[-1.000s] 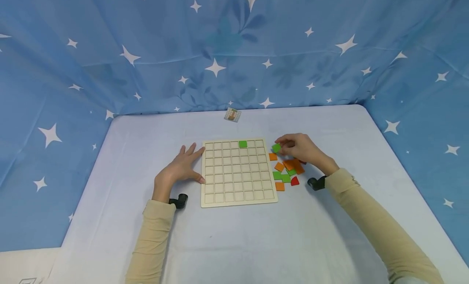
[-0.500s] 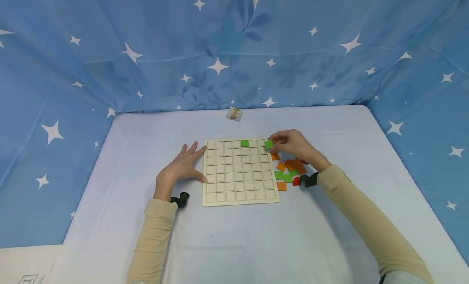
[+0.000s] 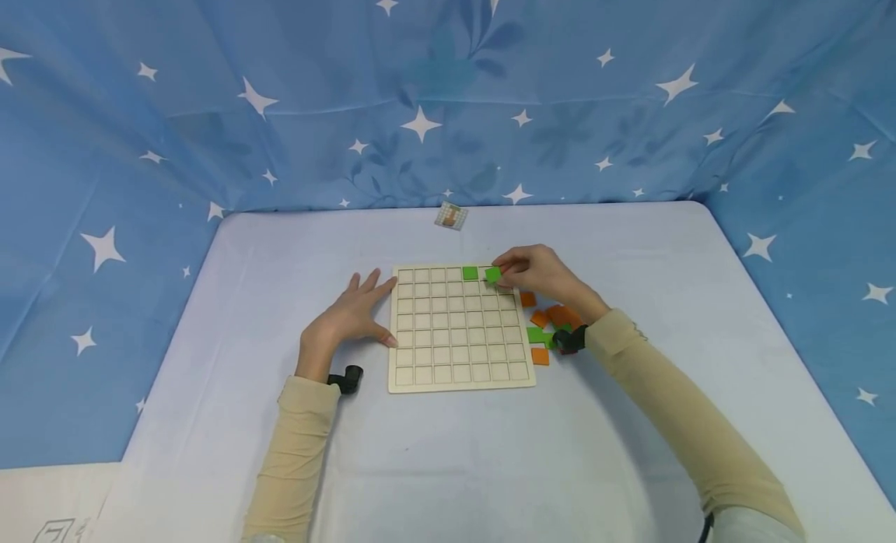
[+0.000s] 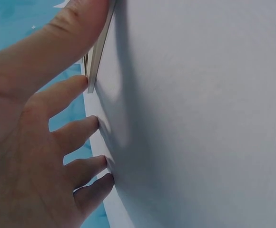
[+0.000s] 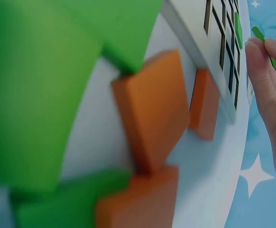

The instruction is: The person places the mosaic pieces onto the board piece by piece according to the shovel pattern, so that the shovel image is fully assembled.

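A pale wooden grid board [image 3: 450, 339] lies on the white table, with one green square tile [image 3: 470, 273] set in its far row. My right hand [image 3: 539, 275] pinches another green square tile [image 3: 493, 275] between thumb and fingers, over the far right part of the board, just right of the set tile. In the right wrist view the pinched tile [image 5: 274, 61] shows edge-on between the fingertips. My left hand [image 3: 352, 313] is spread at the board's left side, thumb and index finger touching its edge; the left wrist view shows the board's edge [image 4: 97, 57] by the thumb.
Loose orange tiles [image 3: 540, 356], green tiles [image 3: 535, 335] and a partly hidden red piece lie right of the board, some under my right wrist. A small picture card [image 3: 451, 215] lies at the table's back, before a blue star-patterned curtain [image 3: 315, 99].
My right hand has carried the green tile left, from beside the loose pieces to over the board's far row. The left hand has stayed at the board's edge.
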Available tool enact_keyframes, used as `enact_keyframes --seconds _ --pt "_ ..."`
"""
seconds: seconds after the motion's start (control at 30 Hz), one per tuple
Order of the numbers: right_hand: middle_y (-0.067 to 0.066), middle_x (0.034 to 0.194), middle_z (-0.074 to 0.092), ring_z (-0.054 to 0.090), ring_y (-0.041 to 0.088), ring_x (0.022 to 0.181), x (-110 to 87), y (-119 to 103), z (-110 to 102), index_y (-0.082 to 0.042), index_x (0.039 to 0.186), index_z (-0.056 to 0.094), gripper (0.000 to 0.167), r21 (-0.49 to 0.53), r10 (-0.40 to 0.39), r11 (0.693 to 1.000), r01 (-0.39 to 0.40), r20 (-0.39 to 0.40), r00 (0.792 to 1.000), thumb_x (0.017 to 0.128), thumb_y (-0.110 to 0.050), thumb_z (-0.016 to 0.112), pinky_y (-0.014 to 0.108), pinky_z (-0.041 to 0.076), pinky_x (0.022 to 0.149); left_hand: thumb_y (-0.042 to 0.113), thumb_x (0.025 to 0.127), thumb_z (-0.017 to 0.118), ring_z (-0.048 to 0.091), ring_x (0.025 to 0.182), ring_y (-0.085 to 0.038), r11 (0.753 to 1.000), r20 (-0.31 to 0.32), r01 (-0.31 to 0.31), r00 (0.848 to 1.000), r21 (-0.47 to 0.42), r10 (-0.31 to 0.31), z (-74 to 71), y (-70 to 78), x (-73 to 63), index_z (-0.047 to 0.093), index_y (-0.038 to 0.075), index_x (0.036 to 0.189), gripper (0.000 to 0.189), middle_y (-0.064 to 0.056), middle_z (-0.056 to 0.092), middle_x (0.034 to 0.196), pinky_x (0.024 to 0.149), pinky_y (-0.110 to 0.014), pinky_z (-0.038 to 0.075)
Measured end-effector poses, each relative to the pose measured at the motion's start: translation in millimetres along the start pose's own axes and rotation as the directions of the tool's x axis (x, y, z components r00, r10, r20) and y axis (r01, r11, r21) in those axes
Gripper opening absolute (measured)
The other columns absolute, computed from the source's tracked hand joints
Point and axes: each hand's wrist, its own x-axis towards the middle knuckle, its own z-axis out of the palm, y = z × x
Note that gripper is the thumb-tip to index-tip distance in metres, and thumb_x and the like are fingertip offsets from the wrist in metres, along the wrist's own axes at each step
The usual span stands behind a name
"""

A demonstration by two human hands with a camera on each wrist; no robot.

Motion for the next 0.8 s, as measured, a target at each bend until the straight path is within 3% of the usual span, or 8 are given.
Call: enact_keyframes --seconds 0.27,0.8 --pt "0.014 0.112 0.073 0.071 0.025 0.100 10.1 -7.5 9.3 -0.006 0.125 0.073 0.029 0.045 -0.011 0.999 0.009 0.042 0.999 0.096 -0.012 0.072 0.043 0.058 0.093 0.036 0.074 0.093 -0.013 0.158 -0.043 1.000 0.002 -0.002 1.000 -0.011 0.002 -0.2 -1.2 0.1 0.021 0.020 0.166 0.118 -0.011 -0.002 0.174 0.122 -0.073 0.011" --pt "0.014 0.111 0.074 0.071 0.024 0.096 32.6 -22.4 24.3 -0.004 0.119 0.075 0.030 0.032 -0.028 0.999 0.026 0.043 0.999 0.091 -0.014 0.080 0.040 0.059 0.091 0.033 0.076 0.092 -0.005 0.160 -0.038 1.000 0.005 -0.009 1.000 0.002 0.009 -0.9 3.6 -2.4 0.021 0.017 0.166 0.116 -0.011 0.002 0.174 0.126 -0.066 0.011"
